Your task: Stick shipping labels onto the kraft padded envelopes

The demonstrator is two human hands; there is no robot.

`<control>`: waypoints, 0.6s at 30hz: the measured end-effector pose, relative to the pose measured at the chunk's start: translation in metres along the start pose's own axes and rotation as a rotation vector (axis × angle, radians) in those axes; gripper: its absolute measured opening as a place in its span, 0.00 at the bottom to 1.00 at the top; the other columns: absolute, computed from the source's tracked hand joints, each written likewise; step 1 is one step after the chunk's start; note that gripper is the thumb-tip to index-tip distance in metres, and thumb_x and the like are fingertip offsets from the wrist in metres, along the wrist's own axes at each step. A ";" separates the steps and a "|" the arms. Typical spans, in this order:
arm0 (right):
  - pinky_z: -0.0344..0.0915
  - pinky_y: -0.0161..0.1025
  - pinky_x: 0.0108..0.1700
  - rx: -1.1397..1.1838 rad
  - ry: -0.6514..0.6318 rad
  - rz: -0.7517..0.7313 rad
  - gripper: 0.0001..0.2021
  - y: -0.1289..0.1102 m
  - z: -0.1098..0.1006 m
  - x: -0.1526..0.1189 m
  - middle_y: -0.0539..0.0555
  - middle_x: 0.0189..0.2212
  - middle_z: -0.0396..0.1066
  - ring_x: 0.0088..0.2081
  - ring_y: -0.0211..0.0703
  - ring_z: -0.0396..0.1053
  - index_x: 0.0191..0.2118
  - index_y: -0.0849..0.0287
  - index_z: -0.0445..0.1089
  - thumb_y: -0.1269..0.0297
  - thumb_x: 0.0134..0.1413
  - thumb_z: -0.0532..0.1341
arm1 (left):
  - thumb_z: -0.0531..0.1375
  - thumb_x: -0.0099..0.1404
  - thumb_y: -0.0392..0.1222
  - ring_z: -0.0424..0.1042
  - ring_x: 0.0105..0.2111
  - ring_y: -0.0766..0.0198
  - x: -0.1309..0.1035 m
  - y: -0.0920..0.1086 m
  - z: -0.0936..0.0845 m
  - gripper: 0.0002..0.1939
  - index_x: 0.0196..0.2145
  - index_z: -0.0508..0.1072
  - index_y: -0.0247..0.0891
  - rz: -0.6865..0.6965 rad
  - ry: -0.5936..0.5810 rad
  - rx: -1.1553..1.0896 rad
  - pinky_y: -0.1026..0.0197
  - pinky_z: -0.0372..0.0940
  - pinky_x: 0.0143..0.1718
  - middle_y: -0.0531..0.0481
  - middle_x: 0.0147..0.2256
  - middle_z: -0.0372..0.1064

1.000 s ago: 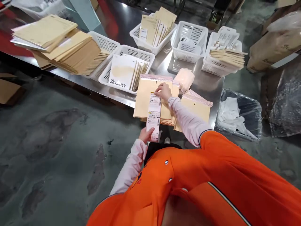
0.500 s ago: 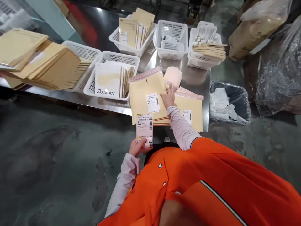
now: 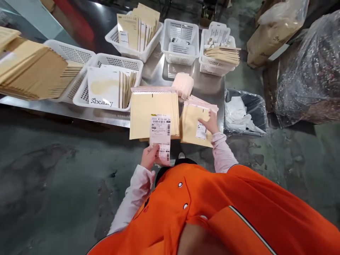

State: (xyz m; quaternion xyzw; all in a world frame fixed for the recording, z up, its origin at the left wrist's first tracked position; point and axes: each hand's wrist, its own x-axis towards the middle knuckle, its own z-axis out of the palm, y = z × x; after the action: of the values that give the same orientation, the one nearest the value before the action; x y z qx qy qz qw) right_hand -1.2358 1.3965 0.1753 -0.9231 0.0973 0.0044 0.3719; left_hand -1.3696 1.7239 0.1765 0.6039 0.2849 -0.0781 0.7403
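My left hand (image 3: 149, 156) grips the strip of printed labels (image 3: 160, 131), its upper end over the lower part of an unlabelled padded envelope. That envelope tops the left stack of envelopes (image 3: 140, 106) at the table's front edge. To the right, my right hand (image 3: 211, 123) is over the right stack of envelopes (image 3: 190, 122), fingers apart and nothing held. A white label (image 3: 201, 130) lies on the top envelope there. Behind both stacks sits a pale pink wrapped bundle (image 3: 183, 85).
White baskets stand along the metal table (image 3: 159, 72): one with "beauty" mailers (image 3: 103, 85), one with envelopes (image 3: 127, 32), a nested pair (image 3: 181, 53), one with brown envelopes (image 3: 221, 55). A lined bin (image 3: 244, 113) stands right; piled envelopes (image 3: 32, 71) lie left.
My right hand has moved right, off the labelled envelope, which now lies on the right stack. An unlabelled envelope shows on top of the left stack. The view has shifted.
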 end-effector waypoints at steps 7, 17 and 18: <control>0.77 0.49 0.55 0.673 -0.716 -0.251 0.23 -0.106 0.090 -0.086 0.57 0.45 0.82 0.48 0.53 0.80 0.46 0.57 0.79 0.45 0.53 0.73 | 0.79 0.47 0.51 0.78 0.40 0.55 -0.002 0.031 0.013 0.21 0.34 0.80 0.37 0.213 0.028 0.039 0.59 0.72 0.44 0.45 0.35 0.80; 0.74 0.41 0.38 0.430 -0.675 -0.313 0.12 -0.142 0.097 -0.064 0.52 0.29 0.80 0.32 0.45 0.77 0.32 0.57 0.81 0.54 0.52 0.76 | 0.76 0.54 0.52 0.63 0.23 0.70 0.014 0.011 0.009 0.26 0.19 0.65 0.39 0.225 0.305 -0.100 0.66 0.61 0.28 0.56 0.20 0.65; 0.74 0.40 0.37 0.381 -0.666 -0.320 0.11 -0.145 0.101 -0.062 0.52 0.28 0.79 0.31 0.44 0.77 0.32 0.57 0.81 0.55 0.53 0.76 | 0.76 0.55 0.52 0.62 0.23 0.70 0.018 0.009 0.008 0.27 0.19 0.63 0.39 0.218 0.332 -0.102 0.66 0.60 0.28 0.57 0.19 0.63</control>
State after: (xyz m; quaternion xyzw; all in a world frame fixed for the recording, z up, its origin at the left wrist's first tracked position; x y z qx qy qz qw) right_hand -1.2631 1.5788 0.2068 -0.7893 -0.1741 0.2270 0.5433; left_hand -1.3476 1.7226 0.1753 0.5973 0.3397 0.1175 0.7169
